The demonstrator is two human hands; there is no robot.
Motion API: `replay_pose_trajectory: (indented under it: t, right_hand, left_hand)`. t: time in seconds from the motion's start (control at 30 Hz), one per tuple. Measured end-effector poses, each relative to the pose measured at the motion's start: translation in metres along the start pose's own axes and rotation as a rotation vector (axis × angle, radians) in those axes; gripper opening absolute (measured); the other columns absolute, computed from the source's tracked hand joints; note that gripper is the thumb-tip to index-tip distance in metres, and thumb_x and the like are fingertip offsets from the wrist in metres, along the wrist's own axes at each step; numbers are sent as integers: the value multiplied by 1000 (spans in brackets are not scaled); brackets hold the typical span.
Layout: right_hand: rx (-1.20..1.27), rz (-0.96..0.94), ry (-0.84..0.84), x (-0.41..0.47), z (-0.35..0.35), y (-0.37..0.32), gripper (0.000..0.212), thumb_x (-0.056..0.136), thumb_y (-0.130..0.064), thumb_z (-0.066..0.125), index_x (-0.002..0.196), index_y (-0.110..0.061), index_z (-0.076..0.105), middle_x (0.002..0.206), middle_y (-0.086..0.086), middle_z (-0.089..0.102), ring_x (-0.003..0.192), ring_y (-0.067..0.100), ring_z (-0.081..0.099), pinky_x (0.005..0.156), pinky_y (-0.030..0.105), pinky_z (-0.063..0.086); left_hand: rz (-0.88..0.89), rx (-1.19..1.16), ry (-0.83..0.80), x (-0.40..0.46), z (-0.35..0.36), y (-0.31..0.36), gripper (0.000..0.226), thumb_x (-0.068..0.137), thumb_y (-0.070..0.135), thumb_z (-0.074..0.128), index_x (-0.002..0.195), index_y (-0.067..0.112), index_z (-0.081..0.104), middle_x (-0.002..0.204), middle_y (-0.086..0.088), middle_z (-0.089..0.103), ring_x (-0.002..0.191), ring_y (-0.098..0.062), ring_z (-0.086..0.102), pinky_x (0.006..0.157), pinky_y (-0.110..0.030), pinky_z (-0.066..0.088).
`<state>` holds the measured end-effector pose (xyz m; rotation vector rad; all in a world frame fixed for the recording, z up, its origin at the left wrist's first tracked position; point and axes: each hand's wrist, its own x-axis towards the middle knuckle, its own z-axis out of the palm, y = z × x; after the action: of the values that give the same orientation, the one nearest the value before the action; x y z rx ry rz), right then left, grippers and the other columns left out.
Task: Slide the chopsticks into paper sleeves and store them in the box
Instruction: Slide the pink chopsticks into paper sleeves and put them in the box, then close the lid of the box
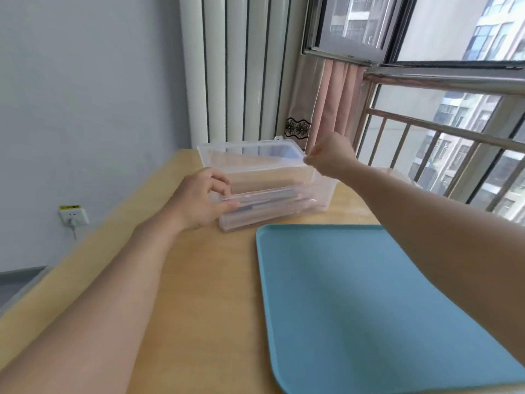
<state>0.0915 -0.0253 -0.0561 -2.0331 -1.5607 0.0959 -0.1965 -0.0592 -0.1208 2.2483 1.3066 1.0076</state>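
Head view: clear box point(272, 206) stood on table point(199, 280).
Left hand point(199, 200): gripped box's near corner.
Right hand point(331, 159): pinched raised lid point(250, 155) edge.
Handling: probably light, slippery plastic; best held by rims.

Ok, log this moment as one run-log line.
left hand: grips box front | right hand: pinches lid corner | lid: raised | tray: nearer

We see a clear plastic box point(272, 206) standing on the far part of the wooden table, its hinged transparent lid point(250, 155) raised and tilted partway over the opening. Inside, along the near wall, we make out a low stack of long sleeved chopsticks point(270, 199) lying flat and lengthwise, their details blurred through the plastic.
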Motion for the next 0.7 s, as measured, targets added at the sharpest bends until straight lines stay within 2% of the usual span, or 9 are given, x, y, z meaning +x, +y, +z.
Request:
replay_pose_trajectory:
  t: [0.07, 0.13, 0.2, 0.27, 0.37, 0.47, 0.53, 0.6, 0.7]
  right_hand:
    - [-99, -44, 89, -2, 1, 13, 25, 81, -29, 80, 92, -7, 76, 97, 8, 73, 88, 25, 67, 78, 36, 57]
    - [-89, -8, 2, 0, 11, 26, 48, 84, -41, 76, 115, -6, 70, 119, 8, 67, 106, 28, 62, 87, 38, 52]
    - [162, 157, -204, -3, 19, 34, 70, 83, -60, 69, 132, -11, 59, 126, 4, 61, 110, 27, 60, 91, 40, 50]
    - [512, 284, -367, -5, 21, 38, 71, 85, -66, 63, 136, -18, 55, 123, 3, 61, 101, 22, 61, 87, 38, 52]
    - [750, 295, -415, -21, 12, 41, 68, 88, -70, 55, 132, -19, 54, 118, 5, 58, 90, 22, 60, 79, 39, 54]
    - [886, 330, -395, -39, 8, 46, 66, 87, -77, 46, 128, -26, 55, 110, 5, 55, 84, 23, 57, 73, 39, 56]
    - [1002, 310, -320, -48, 8, 49, 65, 91, -78, 31, 128, -31, 56, 108, 3, 58, 92, 21, 57, 80, 38, 55]
    - [1108, 218, -203, -53, 10, 51, 68, 94, -76, 17, 126, -35, 61, 127, 8, 60, 108, 17, 58, 98, 44, 50]
    - [1172, 135, -141, -57, 16, 56, 76, 91, -79, 12, 116, -38, 70, 144, -2, 54, 136, 14, 45, 115, 52, 30]
  left_hand:
    - [-34, -113, 134, 0, -4, -9, 33, 61, 31, 94, 85, 26, 72, 124, 2, 53, 118, -13, 54, 101, -27, 41]
    - [-123, -148, 193, 1, -3, -16, 80, 51, 38, 97, 121, 29, 61, 138, 5, 41, 130, -10, 42, 105, -25, 33]
    - [-248, -336, 103, 2, 6, -17, 131, 43, 52, 96, 153, 26, 28, 149, 13, 29, 137, -4, 29, 111, -26, 26]
    - [-349, -646, 14, 7, 17, -17, 151, 41, 69, 90, 158, 25, 6, 156, 15, 25, 143, -6, 26, 118, -35, 23]
    - [-466, -995, -1, 18, 26, -19, 127, 49, 90, 69, 153, 30, 27, 154, 5, 42, 139, -19, 44, 115, -48, 33]
    - [-425, -986, 108, 20, 27, -19, 90, 70, 80, 59, 138, 22, 50, 140, 0, 55, 136, -21, 47, 115, -49, 34]
    - [-332, -911, 184, 18, 30, -12, 72, 88, 66, 49, 144, 21, 43, 141, -3, 53, 135, -16, 47, 116, -45, 33]
    - [-261, -844, 267, 16, 34, -2, 61, 97, 62, 37, 147, 27, 36, 142, -1, 49, 125, -7, 51, 107, -34, 40]
    - [-270, -838, 379, 14, 38, 11, 69, 91, 73, 28, 144, 29, 31, 128, 7, 58, 110, -4, 56, 103, -32, 42]
